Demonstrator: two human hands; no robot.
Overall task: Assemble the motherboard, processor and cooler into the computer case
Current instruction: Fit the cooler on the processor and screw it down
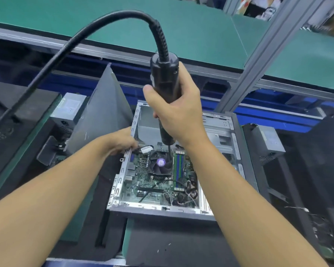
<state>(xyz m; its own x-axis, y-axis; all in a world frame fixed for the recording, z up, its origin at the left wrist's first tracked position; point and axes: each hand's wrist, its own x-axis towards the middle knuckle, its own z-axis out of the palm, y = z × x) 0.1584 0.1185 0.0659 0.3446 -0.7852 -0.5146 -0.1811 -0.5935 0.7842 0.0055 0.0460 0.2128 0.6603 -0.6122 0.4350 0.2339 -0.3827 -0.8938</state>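
A thick black cable (46,60) came in over the counter's (83,218) left edge and arched up to the top of the electric screwdriver (165,79). Beneath it, toward the far left corner, a grey power supply (69,108) sat beside a grey side panel (102,112). The panel stood tilted with one corner upward, just beside the left wall of the computer case (237,143). The left grip (121,141) lay against that wall near its far corner. Its fingers were turned away, so it could not be told whether they curled round the rim or only rested on it. Just beyond them lay a white connector (146,149). The case lay open side up on black foam in the middle of the counter, toward the near edge, with the motherboard (143,182) flat inside it. On the board's far half sat the cooler (159,163), a black fan with a purple hub. The right grip (179,108) was wrapped tight round the screwdriver's body and held it upright above the case, with the bit reaching down to the cooler's far right corner. Right of the cooler ran blue and green memory slots (178,166). Toward the counter's right edge stood a second power supply (266,139)
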